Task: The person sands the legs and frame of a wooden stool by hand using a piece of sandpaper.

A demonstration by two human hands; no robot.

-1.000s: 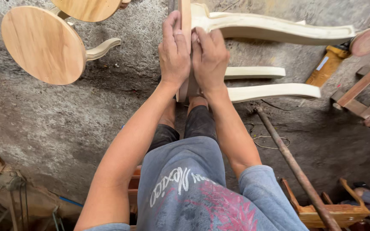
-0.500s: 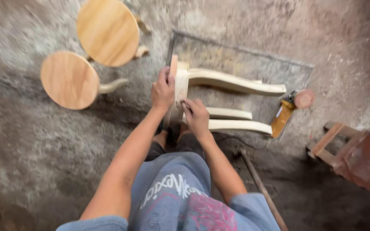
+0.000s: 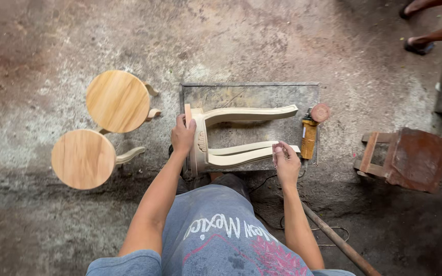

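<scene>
Left hand (image 3: 182, 137) grips pale, unfinished curved-leg stool frame (image 3: 216, 138) lying sideways; right hand (image 3: 285, 163) pinches sandpaper (image 3: 276, 153).

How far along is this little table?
Done: two round-topped tables stand finished-looking nearby. In hand: a third, lying sideways; the left hand steadies its top while the right hand presses sandpaper at a curved leg. Left: remaining legs; wood bare.

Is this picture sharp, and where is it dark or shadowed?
Head view: sharp overall, no motion blur on the left hand or right hand. Light is soft and even, without glare. The pale stool and the two round tops are brightest. The floor darkens toward the corners, most at lower right. Slight wide-angle stretching shows at the edges.
</scene>
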